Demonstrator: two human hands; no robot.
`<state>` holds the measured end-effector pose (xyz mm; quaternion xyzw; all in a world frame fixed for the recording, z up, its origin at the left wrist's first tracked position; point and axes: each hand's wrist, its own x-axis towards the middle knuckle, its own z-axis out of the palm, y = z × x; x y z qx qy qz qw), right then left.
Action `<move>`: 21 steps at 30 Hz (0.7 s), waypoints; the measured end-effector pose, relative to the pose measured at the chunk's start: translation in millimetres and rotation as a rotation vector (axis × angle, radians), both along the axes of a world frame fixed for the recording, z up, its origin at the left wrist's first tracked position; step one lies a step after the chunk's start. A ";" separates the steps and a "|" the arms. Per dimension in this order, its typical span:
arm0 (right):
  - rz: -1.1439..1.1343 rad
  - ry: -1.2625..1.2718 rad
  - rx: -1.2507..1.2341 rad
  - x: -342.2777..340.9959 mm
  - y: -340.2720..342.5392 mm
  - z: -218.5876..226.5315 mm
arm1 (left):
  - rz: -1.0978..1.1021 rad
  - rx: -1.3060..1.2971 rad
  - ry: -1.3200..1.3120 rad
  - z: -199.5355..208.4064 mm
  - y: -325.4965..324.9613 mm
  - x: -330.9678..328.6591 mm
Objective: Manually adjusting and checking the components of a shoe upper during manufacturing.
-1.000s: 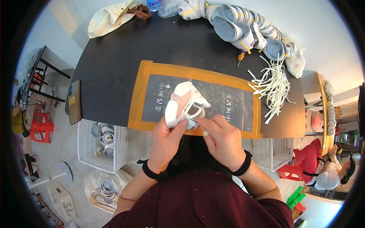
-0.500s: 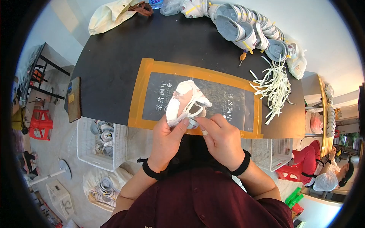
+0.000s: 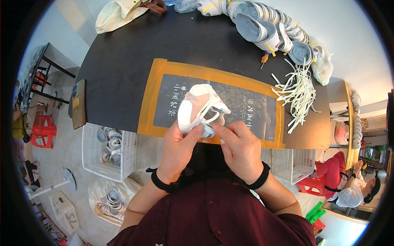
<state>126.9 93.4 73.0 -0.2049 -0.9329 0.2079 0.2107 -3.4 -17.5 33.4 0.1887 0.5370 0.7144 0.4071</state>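
A white and pink shoe upper (image 3: 201, 107) is held above the taped board near the front edge of the table. My left hand (image 3: 181, 141) grips its lower left part, thumb on top. At the upper's right side, my right hand (image 3: 239, 143) pinches its lower edge between thumb and fingers, where a thin pale strip seems to run; what exactly lies in the fingertips is hard to see. Under the upper lies a dark printed board (image 3: 256, 112) framed in orange-brown tape. Loose white laces (image 3: 298, 96) lie heaped to the right.
Nested shoe uppers (image 3: 262, 33) line the far right edge, with an orange-handled awl (image 3: 264, 58) beside them. A phone (image 3: 79, 104) rests at the left edge, a cream bag (image 3: 119, 16) at the back. White crates (image 3: 129, 164) stand below. A seated person (image 3: 349, 192) is at right.
The upper has shifted very slightly, and both hands keep their hold. My right hand's fingertips have moved a little along the upper's edge. The view has tilted slightly.
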 end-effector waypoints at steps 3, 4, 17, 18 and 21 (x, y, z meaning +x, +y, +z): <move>0.007 0.013 -0.056 0.4 0.2 -0.4 | -0.004 0.018 -0.003 0.0 -0.4 -0.4; 0.010 0.020 -0.071 0.5 0.1 -0.6 | -0.008 0.025 -0.001 0.2 -0.6 -0.5; 0.042 0.016 -0.112 -4.3 2.7 -5.9 | 0.035 0.015 0.001 2.1 1.2 0.9; 0.042 0.016 -0.112 -3.9 2.5 -5.3 | 0.011 -0.006 0.019 2.4 -0.4 -0.4; 0.037 -0.050 -0.063 -1.1 1.7 -2.4 | -0.002 -0.013 0.046 3.3 -0.2 1.8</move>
